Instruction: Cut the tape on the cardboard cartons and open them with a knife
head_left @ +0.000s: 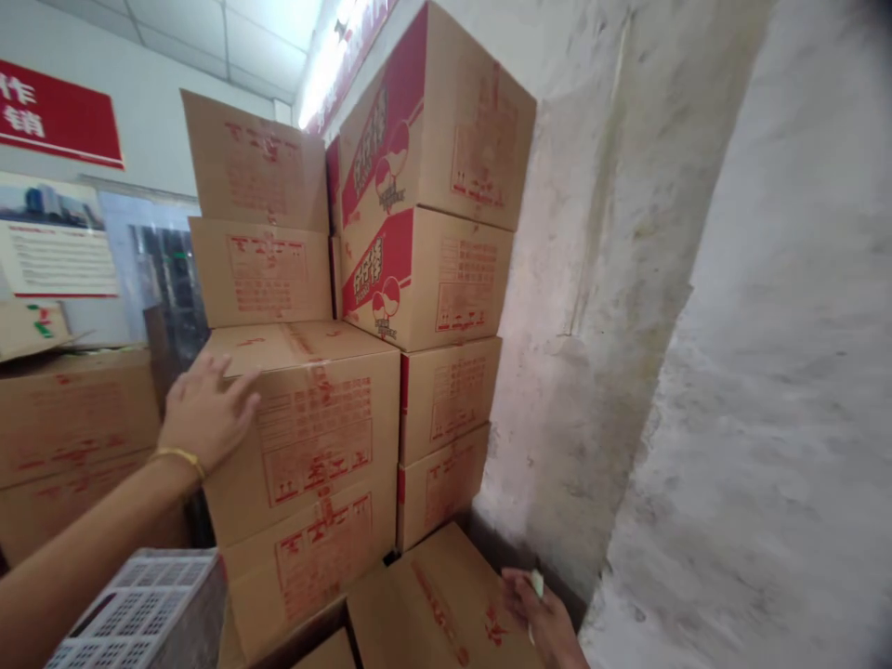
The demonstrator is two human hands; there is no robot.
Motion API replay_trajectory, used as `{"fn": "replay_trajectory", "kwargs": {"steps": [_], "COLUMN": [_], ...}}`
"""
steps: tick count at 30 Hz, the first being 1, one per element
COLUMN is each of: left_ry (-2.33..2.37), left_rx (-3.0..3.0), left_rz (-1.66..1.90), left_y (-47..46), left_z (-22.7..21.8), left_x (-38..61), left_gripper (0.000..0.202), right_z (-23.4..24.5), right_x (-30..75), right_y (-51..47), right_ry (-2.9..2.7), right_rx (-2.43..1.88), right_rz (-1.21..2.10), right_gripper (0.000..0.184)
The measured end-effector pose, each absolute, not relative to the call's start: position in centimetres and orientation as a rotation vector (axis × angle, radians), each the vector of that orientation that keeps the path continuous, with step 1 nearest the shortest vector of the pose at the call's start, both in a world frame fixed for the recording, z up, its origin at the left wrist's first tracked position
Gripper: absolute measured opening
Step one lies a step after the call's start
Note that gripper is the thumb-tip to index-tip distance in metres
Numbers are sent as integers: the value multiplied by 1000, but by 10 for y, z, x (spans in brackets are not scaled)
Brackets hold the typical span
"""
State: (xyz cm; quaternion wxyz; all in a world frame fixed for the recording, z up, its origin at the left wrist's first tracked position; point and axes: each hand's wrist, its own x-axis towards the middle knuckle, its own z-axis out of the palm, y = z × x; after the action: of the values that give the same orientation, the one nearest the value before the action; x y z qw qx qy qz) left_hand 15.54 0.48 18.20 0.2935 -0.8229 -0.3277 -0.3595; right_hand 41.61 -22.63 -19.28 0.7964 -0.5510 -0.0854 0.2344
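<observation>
My left hand (207,409), fingers spread, rests on or just over the near left top edge of a cardboard carton (313,418). A yellow band circles that wrist. Low on the right, my right hand (540,613) has its fingers curled around a small pale object (537,583), mostly hidden, whose kind I cannot make out. It is beside the right edge of a lower carton (432,604) with red print and tape on its top. Another carton (313,567) sits directly under the one by my left hand.
Taller stacks of cartons (460,279) stand behind, close to a stained, peeling wall (613,279) on the right. A white plastic crate (146,604) is at the lower left. More cartons (76,409) are at far left, below a poster (59,237) and a red sign (59,111).
</observation>
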Motion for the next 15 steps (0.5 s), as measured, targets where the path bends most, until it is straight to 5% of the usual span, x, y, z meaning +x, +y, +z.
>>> {"fn": "replay_trajectory", "kwargs": {"steps": [7,15], "left_ry": [-1163,-1158], "left_rx": [-2120,-2102], "left_rz": [-701,-594], "left_y": [31,28], "left_z": [204,208], "left_x": [195,197], "left_gripper": [57,57], "right_z": [-140,-203], "right_x": [496,496], "right_y": [-190,-205], "right_ry": [-234,-154], "right_rx": [-985,-999], "right_rz": [592,709], "right_gripper": [77,64]}}
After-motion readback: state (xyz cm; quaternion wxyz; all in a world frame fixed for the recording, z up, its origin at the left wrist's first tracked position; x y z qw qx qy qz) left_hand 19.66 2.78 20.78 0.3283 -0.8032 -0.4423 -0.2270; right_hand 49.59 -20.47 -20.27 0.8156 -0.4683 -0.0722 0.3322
